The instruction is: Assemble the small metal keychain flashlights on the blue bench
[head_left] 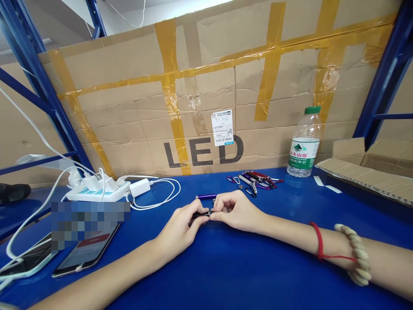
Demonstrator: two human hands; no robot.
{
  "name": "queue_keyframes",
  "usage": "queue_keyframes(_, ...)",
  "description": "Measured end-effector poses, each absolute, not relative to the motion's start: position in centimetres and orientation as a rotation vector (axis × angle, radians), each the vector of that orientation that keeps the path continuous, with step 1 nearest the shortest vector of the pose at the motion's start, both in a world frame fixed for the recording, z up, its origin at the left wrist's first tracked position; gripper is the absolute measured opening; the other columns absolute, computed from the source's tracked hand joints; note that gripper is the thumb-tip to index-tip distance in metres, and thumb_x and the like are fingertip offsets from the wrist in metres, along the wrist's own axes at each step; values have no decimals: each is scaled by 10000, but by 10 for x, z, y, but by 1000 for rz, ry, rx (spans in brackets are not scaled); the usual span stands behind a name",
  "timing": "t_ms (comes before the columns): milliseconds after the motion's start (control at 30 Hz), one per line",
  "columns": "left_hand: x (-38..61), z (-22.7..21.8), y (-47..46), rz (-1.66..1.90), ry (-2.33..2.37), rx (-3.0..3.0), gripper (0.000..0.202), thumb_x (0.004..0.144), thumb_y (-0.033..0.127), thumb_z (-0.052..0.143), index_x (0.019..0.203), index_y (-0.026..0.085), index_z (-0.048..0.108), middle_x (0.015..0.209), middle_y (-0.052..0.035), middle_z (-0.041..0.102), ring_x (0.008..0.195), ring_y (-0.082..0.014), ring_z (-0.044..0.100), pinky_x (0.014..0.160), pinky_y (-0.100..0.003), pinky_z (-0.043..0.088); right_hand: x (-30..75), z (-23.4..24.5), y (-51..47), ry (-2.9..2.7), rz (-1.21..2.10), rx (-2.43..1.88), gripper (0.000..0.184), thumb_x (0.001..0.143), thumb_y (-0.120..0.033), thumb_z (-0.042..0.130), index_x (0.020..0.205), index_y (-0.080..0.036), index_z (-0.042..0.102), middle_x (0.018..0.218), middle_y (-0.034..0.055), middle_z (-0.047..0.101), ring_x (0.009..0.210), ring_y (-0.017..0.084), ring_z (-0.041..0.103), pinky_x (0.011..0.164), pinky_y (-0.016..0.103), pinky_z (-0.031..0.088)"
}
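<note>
Near the middle of the blue tabletop, my left hand (182,226) pinches a small black tube-like piece (197,215) between thumb and fingers. My right hand (237,211) meets it there, its thumb and fingertips closed at the metallic end of the piece. Fingers cover most of it, so its exact kind is unclear. Just behind the hands lies a shiny purple tube (205,196). Farther back, a pile of slim metal tubes (254,177) in red, silver, black and purple lies with small carabiner clips (251,191).
To the left are a white power strip (97,191) with chargers and cables, and two phones, one a dark phone (90,249). A water bottle (302,146) and an open cardboard box (371,172) stand at right. A large cardboard sheet (135,125) closes off the back.
</note>
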State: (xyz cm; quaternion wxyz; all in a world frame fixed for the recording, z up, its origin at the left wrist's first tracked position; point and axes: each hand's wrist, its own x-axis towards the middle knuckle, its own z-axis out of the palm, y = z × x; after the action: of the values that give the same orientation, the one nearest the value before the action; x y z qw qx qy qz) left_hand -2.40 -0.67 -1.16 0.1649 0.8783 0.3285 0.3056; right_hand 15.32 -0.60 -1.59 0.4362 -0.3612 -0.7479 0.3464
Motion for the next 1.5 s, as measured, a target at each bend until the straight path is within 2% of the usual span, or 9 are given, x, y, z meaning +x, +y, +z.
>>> queue_keyframes(133, -23, -11, -6, 894, 966, 2507, 89, 816, 259, 412, 755, 196, 429, 794, -13, 580, 750, -145, 551, 680, -244, 426, 153, -14, -5, -1836, 966, -943, 320, 583, -429, 657, 557, -132, 539, 544, -4, 552, 383, 41, 393, 359, 183, 306)
queue_keyframes(233, -22, -10, -6, 906, 984, 2500, 94, 816, 264, 413, 755, 197, 437, 795, -13, 587, 745, -147, 556, 668, -244, 430, 153, -15, -3, -1817, 990, -976, 329, 590, -444, 647, 575, -134, 538, 495, -20, 531, 342, 40, 395, 331, 175, 292)
queue_keyframes(500, -21, -10, -5, 886, 986, 2394, 88, 832, 275, 396, 859, 202, 438, 783, -8, 609, 744, -144, 574, 674, -249, 435, 157, -20, 4, -1784, 1022, -958, 307, 622, -429, 632, 637, -131, 562, 554, -1, 588, 353, 32, 405, 343, 164, 302)
queue_keyframes(800, -20, -9, -4, 860, 956, 2401, 122, 841, 273, 388, 929, 205, 438, 730, 18, 604, 705, -124, 567, 682, -236, 414, 159, -19, 7, -1742, 1112, -959, 287, 629, -408, 635, 635, -126, 586, 512, -15, 563, 356, 26, 385, 352, 164, 259)
queue_keyframes(967, -20, -7, -5, 827, 916, 2482, 252, 854, 262, 346, 1079, 217, 450, 746, 12, 594, 716, -125, 556, 701, -228, 409, 159, -20, 8, -1729, 1131, -960, 298, 613, -413, 644, 592, -130, 553, 485, -33, 531, 357, 26, 392, 357, 161, 260)
queue_keyframes(1133, -20, -6, -7, 827, 954, 2523, 258, 856, 246, 331, 1034, 219, 517, 811, -1, 592, 720, -123, 543, 691, -215, 410, 156, -18, 4, -1727, 1093, -1020, 327, 591, -423, 656, 535, -140, 502, 417, -57, 482, 338, 30, 379, 355, 163, 249)
queue_keyframes(1267, -20, -5, -9, 804, 1044, 2524, 232, 862, 236, 312, 982, 220, 509, 746, 14, 569, 672, -115, 531, 646, -204, 401, 154, -16, 2, -1730, 1059, -1029, 333, 621, -439, 626, 538, -143, 496, 435, -56, 481, 322, 28, 372, 341, 167, 237)
queue_keyframes(1367, -21, -6, -10, 822, 1097, 2534, 199, 862, 240, 318, 961, 227, 490, 735, 22, 559, 659, -116, 526, 604, -201, 385, 153, -15, 2, -1743, 999, -1036, 296, 629, -410, 633, 584, -141, 520, 493, -53, 491, 331, 20, 375, 344, 164, 252)
queue_keyframes(1500, -23, -8, -10, 817, 1130, 2522, 181, 869, 254, 307, 956, 233, 464, 721, 32, 551, 656, -115, 527, 586, -199, 373, 152, -17, 0, -1792, 831, -1027, 260, 666, -393, 613, 775, -163, 563, 606, -39, 521, 350, 27, 411, 347, 170, 303)
